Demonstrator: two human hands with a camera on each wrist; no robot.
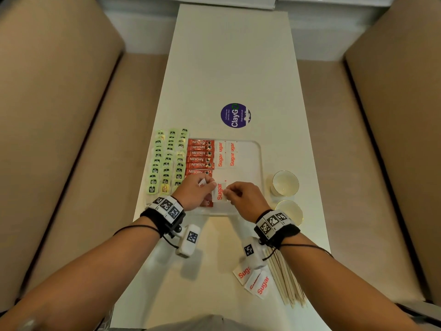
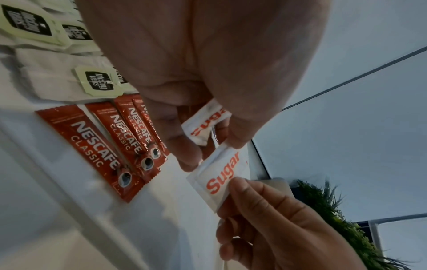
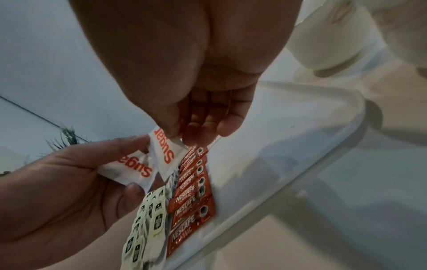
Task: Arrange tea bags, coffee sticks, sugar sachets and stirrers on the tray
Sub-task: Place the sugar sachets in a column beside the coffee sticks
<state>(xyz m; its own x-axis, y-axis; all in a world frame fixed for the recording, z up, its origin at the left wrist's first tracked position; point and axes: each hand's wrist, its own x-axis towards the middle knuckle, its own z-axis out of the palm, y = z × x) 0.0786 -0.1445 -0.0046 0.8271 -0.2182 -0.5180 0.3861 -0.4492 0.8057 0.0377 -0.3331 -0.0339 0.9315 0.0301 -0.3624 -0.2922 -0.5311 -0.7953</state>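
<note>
While hands (image 1: 222, 194) pinch "Sugar" sachets (image 1: 220, 191), "NESCAFE CLASSIC" sticks (image 1: 200, 154) beside

Sugar sachets (image 1: 232, 154): four flat on tray (image 1: 259, 161), two held in hands, three loose on worktop. Cups (image 1: 285, 182): two. Coffee sticks (image 1: 200, 154): at least seven. Tea bags (image 1: 167, 161): three columns, count unclear. Stirrers (image 1: 286, 280): one bundle, uncountable.

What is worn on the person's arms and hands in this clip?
Both forearms are bare, with no sleeves. Each wrist carries a black strap topped by a white band of black-and-white square markers. A small white camera housing bearing another such marker hangs beneath each wrist, and a thin black cable loops along each forearm. The left hand and right hand are ungloved; no rings are visible.
</note>
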